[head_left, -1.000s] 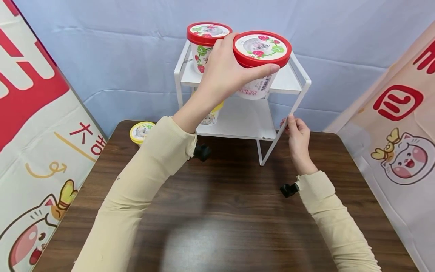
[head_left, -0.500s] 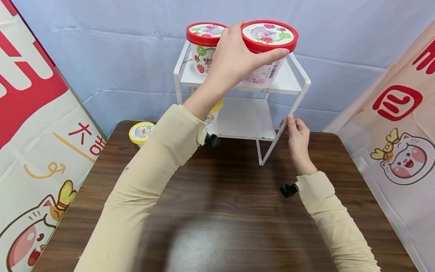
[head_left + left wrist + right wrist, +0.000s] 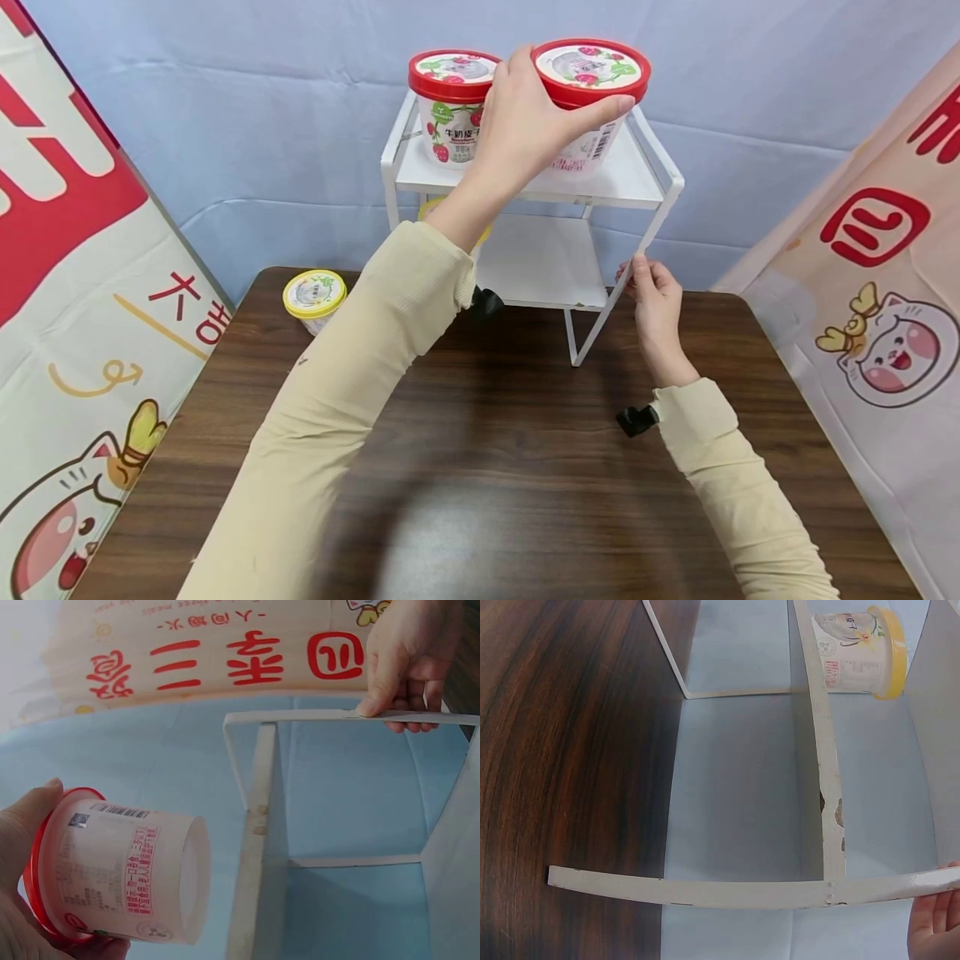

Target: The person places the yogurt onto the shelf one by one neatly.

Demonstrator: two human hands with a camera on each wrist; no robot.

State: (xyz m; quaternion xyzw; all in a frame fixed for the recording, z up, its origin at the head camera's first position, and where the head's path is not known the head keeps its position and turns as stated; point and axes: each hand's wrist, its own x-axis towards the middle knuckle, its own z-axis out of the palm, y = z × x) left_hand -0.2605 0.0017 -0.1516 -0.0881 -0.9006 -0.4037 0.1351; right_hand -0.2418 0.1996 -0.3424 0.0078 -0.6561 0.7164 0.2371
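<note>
My left hand point(image 3: 525, 125) grips a red-lidded paper tub point(image 3: 592, 71) by its rim, fingers behind and thumb in front. In the left wrist view, a gap shows between the tub's base point(image 3: 193, 881) and the white two-tier rack's top shelf point(image 3: 255, 877). A second red-lidded tub point(image 3: 450, 125) stands at the left of that shelf. With thumb and fingers, my right hand point(image 3: 658, 308) pinches the rack's right upright point(image 3: 628, 271). On the lower shelf is a yellow-lidded tub point(image 3: 859, 652), mostly hidden behind my left forearm in the head view.
Another yellow-lidded tub point(image 3: 315, 296) stands on the dark wooden table point(image 3: 510, 467), left of the rack. A blue cloth point(image 3: 300, 125) hangs behind, and printed panels point(image 3: 877, 275) flank both sides. My left forearm crosses in front of the rack.
My left hand has carried the red-lidded tub back over the top shelf, first rightward, then slightly left. The right hand keeps its hold on the upright.
</note>
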